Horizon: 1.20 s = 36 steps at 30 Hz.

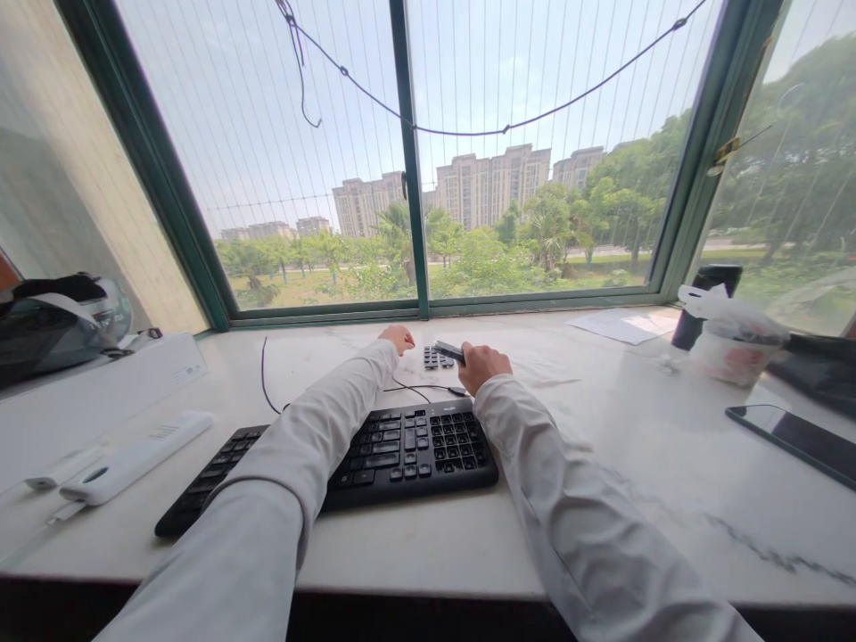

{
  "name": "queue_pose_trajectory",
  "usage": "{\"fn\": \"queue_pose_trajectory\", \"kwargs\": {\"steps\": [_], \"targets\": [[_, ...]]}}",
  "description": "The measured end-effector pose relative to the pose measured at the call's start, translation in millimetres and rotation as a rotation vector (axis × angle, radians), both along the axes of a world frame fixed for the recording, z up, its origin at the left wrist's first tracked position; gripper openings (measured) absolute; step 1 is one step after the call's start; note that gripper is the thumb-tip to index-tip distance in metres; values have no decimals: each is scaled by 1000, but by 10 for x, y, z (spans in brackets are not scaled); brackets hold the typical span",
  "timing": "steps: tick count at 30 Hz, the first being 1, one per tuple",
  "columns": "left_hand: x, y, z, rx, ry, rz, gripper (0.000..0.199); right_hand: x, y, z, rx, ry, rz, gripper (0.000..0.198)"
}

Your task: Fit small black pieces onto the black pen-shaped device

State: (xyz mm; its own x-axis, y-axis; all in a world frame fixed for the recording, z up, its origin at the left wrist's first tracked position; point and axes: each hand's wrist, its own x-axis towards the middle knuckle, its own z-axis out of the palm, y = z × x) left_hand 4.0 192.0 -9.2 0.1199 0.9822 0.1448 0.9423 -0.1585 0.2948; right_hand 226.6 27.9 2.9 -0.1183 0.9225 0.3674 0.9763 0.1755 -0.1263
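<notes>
A black keyboard [401, 455] lies under my forearms. The number pad [458, 441] at its right end shows bare key sockets without caps. Beyond it, loose black keycaps [438, 358] are laid out in rows on the white counter. My left hand [399, 339] is just left of these keycaps, fingers bent together; whatever may be between the fingertips is too small to make out. In my right hand [485, 367] is a slim dark tool [450, 351], its end pointing left over the keycaps.
A black cable [428, 389] runs behind the keyboard. At left lie a white power strip [137, 459] and a white box [113, 383] under a dark bag [60, 321]. At right are a phone [795, 437], a plastic-wrapped tub [732, 348], a dark cylinder [702, 308] and paper [625, 325].
</notes>
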Motion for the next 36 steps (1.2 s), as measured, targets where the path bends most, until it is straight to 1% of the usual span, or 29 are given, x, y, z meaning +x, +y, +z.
{"fn": "queue_pose_trajectory", "kwargs": {"steps": [4,8,13,20,28,32,36], "targets": [[12,139,-133,-23,37,7,21,-3,11,-17,-19,-3,-17,29],[17,215,-213,-17,55,6,21,0,33,-34,-13,-9,-19,28],[16,249,-251,-1,66,9,22,-4,33,-38,-17,-13,-15,28],[16,242,-252,12,78,19,26,0,50,-54,-6,-22,-8,27],[6,143,-147,19,104,32,30,8,84,-89,9,-14,-2,23],[8,21,-20,43,126,29,25,2,86,-82,22,22,28,21],[46,-186,157,77,139,1,24,-23,89,-71,125,84,97,22]]}}
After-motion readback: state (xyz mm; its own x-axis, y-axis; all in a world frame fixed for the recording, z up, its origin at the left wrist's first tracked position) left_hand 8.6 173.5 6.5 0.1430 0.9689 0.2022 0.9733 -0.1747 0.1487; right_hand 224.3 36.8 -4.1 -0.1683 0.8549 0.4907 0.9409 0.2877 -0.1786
